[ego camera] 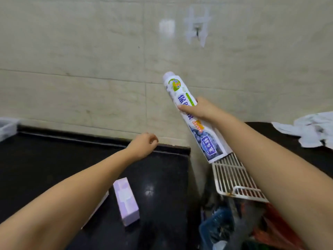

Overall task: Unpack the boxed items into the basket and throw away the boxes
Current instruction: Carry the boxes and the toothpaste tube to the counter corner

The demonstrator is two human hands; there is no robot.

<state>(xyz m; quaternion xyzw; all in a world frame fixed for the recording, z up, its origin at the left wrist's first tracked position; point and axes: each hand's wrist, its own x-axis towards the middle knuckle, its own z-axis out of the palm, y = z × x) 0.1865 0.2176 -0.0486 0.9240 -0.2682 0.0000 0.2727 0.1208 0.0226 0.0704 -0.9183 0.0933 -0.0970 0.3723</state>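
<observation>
My right hand (198, 109) is shut around the middle of a white toothpaste tube (180, 91) with blue and green print, held in the air in front of the tiled wall, cap end up and to the left. Its flat end points down toward a white wire rack (232, 177). My left hand (144, 143) hovers over the back edge of the black counter (54, 156), fingers loosely curled, holding nothing. A lilac box (126, 201) lies on the counter below my left forearm. A corner of a white box (100, 202) peeks out from under that forearm.
A clear plastic container (7, 127) sits at the far left edge of the counter. Crumpled white cloth (313, 130) lies on the dark surface at right. A blue basket (216, 230) and red-orange clutter (277, 230) fill the gap below the rack.
</observation>
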